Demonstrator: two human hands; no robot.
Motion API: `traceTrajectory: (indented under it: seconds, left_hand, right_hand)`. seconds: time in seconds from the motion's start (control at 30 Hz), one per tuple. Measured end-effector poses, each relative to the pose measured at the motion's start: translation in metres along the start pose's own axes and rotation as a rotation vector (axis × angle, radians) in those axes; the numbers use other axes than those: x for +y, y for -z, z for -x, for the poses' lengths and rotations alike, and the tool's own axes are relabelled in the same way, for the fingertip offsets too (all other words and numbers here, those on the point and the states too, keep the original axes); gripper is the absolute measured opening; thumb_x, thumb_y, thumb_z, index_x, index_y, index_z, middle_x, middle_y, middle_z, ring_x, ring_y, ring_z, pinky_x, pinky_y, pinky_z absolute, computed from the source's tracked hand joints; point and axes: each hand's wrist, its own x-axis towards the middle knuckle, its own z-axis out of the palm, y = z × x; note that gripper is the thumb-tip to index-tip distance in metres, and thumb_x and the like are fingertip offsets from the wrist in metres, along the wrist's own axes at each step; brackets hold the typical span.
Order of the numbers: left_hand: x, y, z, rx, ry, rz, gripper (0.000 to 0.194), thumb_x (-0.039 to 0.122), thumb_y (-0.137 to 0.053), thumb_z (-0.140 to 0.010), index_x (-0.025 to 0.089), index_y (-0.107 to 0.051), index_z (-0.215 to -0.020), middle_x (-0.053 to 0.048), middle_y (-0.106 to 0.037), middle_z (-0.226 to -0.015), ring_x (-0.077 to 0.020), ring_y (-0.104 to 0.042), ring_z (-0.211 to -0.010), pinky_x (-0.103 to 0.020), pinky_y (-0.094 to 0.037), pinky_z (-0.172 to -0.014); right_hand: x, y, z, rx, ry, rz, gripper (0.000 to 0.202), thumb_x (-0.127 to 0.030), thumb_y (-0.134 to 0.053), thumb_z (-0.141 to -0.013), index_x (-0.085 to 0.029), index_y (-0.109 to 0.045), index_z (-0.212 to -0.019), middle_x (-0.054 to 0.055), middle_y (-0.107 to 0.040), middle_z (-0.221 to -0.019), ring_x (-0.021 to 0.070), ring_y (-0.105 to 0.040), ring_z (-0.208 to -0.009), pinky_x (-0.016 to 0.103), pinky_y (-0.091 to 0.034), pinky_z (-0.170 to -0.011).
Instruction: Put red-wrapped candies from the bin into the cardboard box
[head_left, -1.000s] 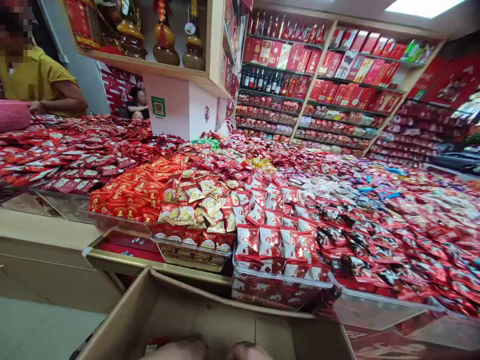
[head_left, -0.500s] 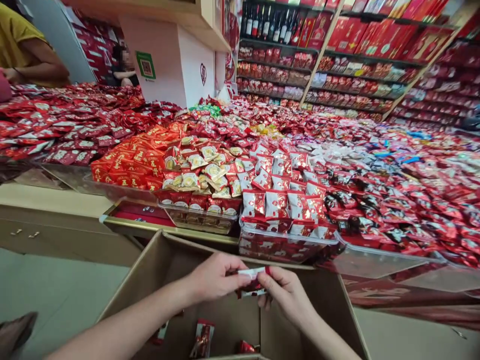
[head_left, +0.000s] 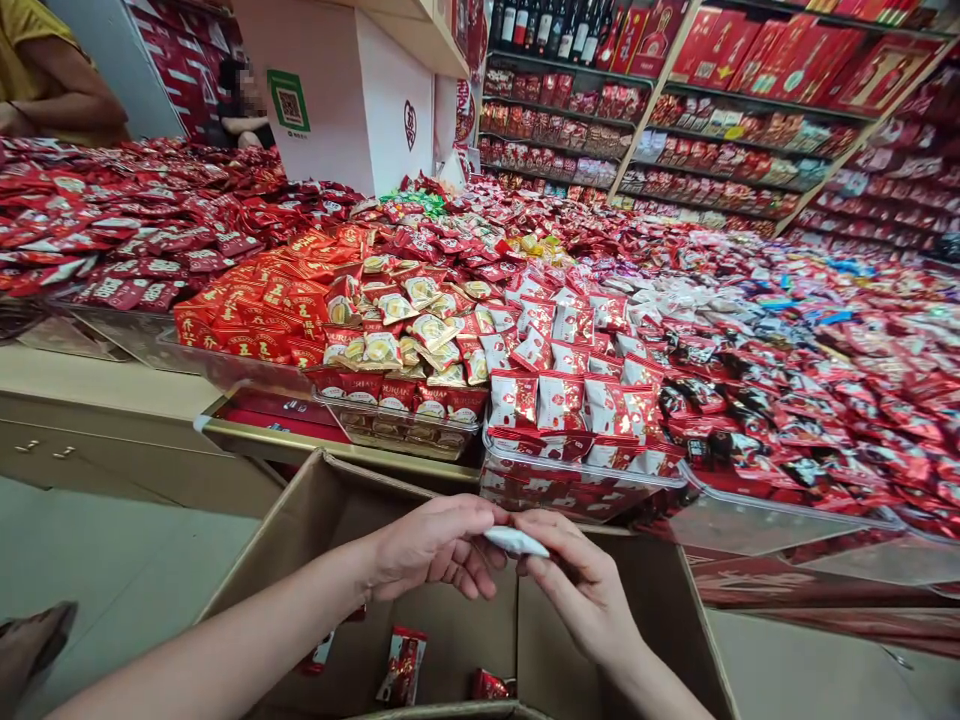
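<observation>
- Left hand [head_left: 435,545] and right hand [head_left: 581,585] meet over the open cardboard box [head_left: 315,520], at 6 o'clock in the head view.
- Both hands pinch one small white-edged packet [head_left: 516,541] between them: left thumb and fingers grasp its 9 o'clock end, right fingertips grasp its 3 o'clock end. The packet lies nearly flat, above the box interior, clear of the box walls.
- Box flaps stand open; far edge runs just under the hands, touching or just beside the display counter front. I cannot tell which.
- Inside the box, at 6 o'clock below the hands: loose red packets [head_left: 403,665] on the floor of the box, well apart from each other, bare cardboard between them.
- At 12 o'clock from the hands: clear tray [head_left: 577,478] heaped with red-and-white packets [head_left: 559,400], its rim overhanging the counter edge, near the hands.
- At 9 o'clock: open floor [head_left: 97,560] beside the box.
- At 11 o'clock, far: another person's arm [head_left: 64,95] at the display.
</observation>
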Motion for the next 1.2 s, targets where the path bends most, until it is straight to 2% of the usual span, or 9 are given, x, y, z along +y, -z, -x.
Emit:
traceTrajectory:
  seconds: [0.13, 0.3, 0.4, 0.57, 0.7, 0.8, 0.97, 1.07, 1.2]
  left_hand:
    - [-0.001, 0.000, 0.000, 0.063, -0.153, -0.101, 0.041, 0.015, -0.064, -0.066, 0.014, -0.050, -0.105, -0.004, -0.062, -0.089, -0.0128, -0.058, -0.072, -0.027, -0.045, -0.066]
    - [-0.008, 0.002, -0.003, 0.120, -0.271, -0.217, 0.049, 0.010, -0.059, -0.069, 0.016, -0.041, -0.114, -0.008, -0.060, -0.099, -0.0178, -0.055, -0.091, -0.036, -0.041, -0.082]
    - [-0.009, 0.003, -0.004, 0.160, -0.289, -0.269, 0.047, 0.010, -0.058, -0.069, 0.015, -0.042, -0.113, -0.007, -0.060, -0.094, -0.0167, -0.055, -0.087, -0.034, -0.043, -0.079]
    - [-0.010, 0.001, -0.005, 0.223, -0.270, -0.388, 0.034, 0.016, -0.058, -0.071, 0.014, -0.049, -0.103, 0.000, -0.055, -0.079, -0.0119, -0.054, -0.073, -0.027, -0.043, -0.070]
    - [-0.013, 0.000, -0.005, 0.242, -0.258, -0.496, 0.028, 0.019, -0.055, -0.072, 0.015, -0.052, -0.100, 0.002, -0.053, -0.077, -0.0109, -0.051, -0.068, -0.025, -0.042, -0.065]
    - [-0.015, 0.001, -0.004, 0.237, -0.252, -0.555, 0.028, 0.020, -0.053, -0.073, 0.016, -0.053, -0.100, 0.001, -0.054, -0.077, -0.0113, -0.050, -0.068, -0.024, -0.042, -0.064]
    - [-0.014, 0.002, -0.002, 0.164, -0.156, -0.578, 0.044, 0.018, -0.061, -0.065, 0.020, -0.050, -0.107, 0.000, -0.060, -0.083, -0.0149, -0.054, -0.074, -0.025, -0.043, -0.065]
    - [-0.014, 0.002, -0.001, 0.152, -0.177, -0.707, 0.045, 0.015, -0.060, -0.063, 0.024, -0.052, -0.106, 0.001, -0.062, -0.090, -0.0158, -0.055, -0.077, -0.024, -0.043, -0.067]
    - [-0.011, -0.001, 0.003, 0.153, -0.175, -0.867, 0.052, 0.017, -0.059, -0.064, 0.028, -0.048, -0.113, 0.003, -0.063, -0.084, -0.0154, -0.055, -0.073, -0.022, -0.042, -0.064]
  right_hand:
    - [0.002, 0.001, 0.004, -0.051, 0.010, -0.172, 0.033, -0.040, -0.057, -0.073, -0.027, -0.058, -0.103, 0.009, -0.048, -0.116, 0.0251, -0.044, -0.109, 0.037, -0.041, -0.087]
    - [0.012, -0.007, 0.003, 0.029, -0.196, -0.328, 0.032, -0.022, -0.060, -0.073, -0.027, -0.050, -0.103, 0.005, -0.059, -0.099, 0.0166, -0.057, -0.086, 0.030, -0.047, -0.072]
    - [0.015, -0.009, 0.002, 0.039, -0.259, -0.332, 0.028, -0.022, -0.062, -0.071, -0.022, -0.051, -0.096, 0.004, -0.061, -0.088, 0.0146, -0.057, -0.076, 0.026, -0.047, -0.062]
    - [0.018, -0.009, 0.002, 0.089, -0.281, -0.275, 0.016, -0.026, -0.065, -0.068, -0.016, -0.052, -0.067, 0.003, -0.060, -0.075, 0.0106, -0.052, -0.062, 0.023, -0.042, -0.055]
    - [0.021, -0.011, 0.001, -0.018, -0.311, -0.366, 0.026, -0.029, -0.064, -0.069, -0.019, -0.051, -0.089, 0.002, -0.058, -0.075, 0.0126, -0.052, -0.068, 0.026, -0.043, -0.062]
    - [0.023, -0.011, 0.002, -0.101, -0.320, -0.260, 0.024, -0.030, -0.062, -0.070, -0.016, -0.055, -0.088, 0.002, -0.056, -0.075, 0.0117, -0.048, -0.067, 0.026, -0.040, -0.064]
    - [0.028, -0.010, 0.004, -0.085, -0.301, -0.164, 0.019, -0.032, -0.059, -0.072, -0.016, -0.053, -0.080, 0.000, -0.052, -0.069, 0.0099, -0.043, -0.062, 0.024, -0.038, -0.060]
    - [0.030, -0.011, 0.004, -0.127, -0.276, -0.154, 0.023, -0.033, -0.059, -0.071, -0.017, -0.051, -0.085, 0.002, -0.054, -0.072, 0.0121, -0.047, -0.065, 0.025, -0.041, -0.061]
    - [0.024, -0.011, 0.002, -0.180, -0.143, 0.185, 0.020, -0.030, -0.056, -0.072, -0.016, -0.056, -0.086, 0.005, -0.059, -0.075, 0.0157, -0.052, -0.069, 0.027, -0.043, -0.063]
